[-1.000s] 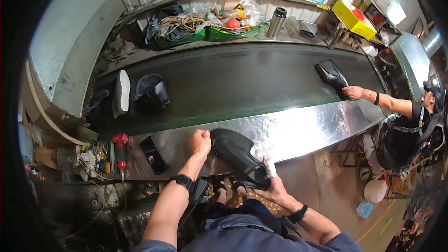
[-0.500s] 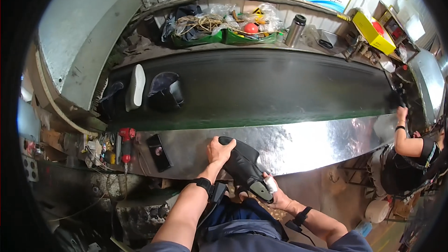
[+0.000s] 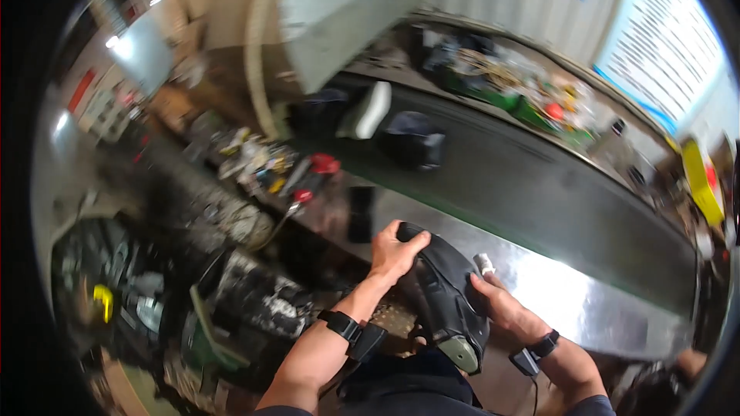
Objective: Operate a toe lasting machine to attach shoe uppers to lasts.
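A black shoe upper, seemingly already fitted over its last, is held in front of the worktop: left hand clasping one end, right hand its side. Remaining work is unclear. A blurred dark upper lies on the belt.

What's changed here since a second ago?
The left hand, earlier a fist beside the dark shoe, now clasps its upper end. The right hand has moved from the shoe's lower end to its side. The view has swung left. The co-worker's shoe no longer shows on the belt. The phone and red tool stay at the bench's left.
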Demonstrator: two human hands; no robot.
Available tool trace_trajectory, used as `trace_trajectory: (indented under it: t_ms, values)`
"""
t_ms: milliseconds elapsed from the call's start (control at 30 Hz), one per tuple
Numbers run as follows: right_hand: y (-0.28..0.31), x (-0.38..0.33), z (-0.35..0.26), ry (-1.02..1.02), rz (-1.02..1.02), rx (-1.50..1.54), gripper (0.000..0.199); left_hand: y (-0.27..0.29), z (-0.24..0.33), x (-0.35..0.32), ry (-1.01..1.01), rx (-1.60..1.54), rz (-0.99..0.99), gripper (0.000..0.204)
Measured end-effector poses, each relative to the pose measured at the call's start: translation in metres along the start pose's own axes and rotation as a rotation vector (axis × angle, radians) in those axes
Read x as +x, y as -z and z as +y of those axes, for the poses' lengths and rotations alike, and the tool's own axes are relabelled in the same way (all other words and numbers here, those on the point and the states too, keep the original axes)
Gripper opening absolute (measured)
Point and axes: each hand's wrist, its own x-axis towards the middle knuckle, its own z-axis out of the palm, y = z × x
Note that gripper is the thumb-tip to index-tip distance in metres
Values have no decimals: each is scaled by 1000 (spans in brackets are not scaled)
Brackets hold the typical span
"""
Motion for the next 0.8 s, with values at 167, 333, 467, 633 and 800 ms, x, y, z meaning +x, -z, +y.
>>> trace_trajectory:
  t_ms: [167, 333, 467, 633, 800]
  values:
    - [-138, -20, 4, 551, -241, -363, 65, 150, 31, -58, -99, 50, 344, 38]
    - [-282, -27, 51, 603, -481, -339, 47, 297, 47, -144, -124, -15, 784, 27]
    - [-410, -71, 106, 471, -650, -313, 27, 441, 20, -231, -114, -196, 1048, 29]
    - [-508, -80, 163, 138, -795, -141, 11, 511, 30, -318, -141, -1041, 724, 40]
    - [-575, -116, 199, 30, -823, -11, 13, 568, -3, -334, -375, -629, 1137, 37]
